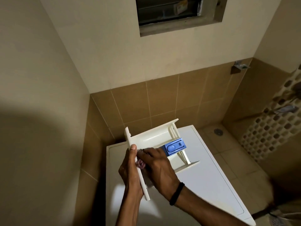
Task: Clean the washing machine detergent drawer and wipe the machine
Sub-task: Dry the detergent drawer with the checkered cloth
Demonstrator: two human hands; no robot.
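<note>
Left hand (130, 172), right hand (157, 167), one drawer (152, 137), cloth (140, 164)

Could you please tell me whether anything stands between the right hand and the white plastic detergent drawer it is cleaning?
Only a small pinkish cloth, which the right hand presses into the white plastic detergent drawer near its front panel. The blue plastic insert sits beyond that hand, not between. The left hand grips the front panel.
</note>
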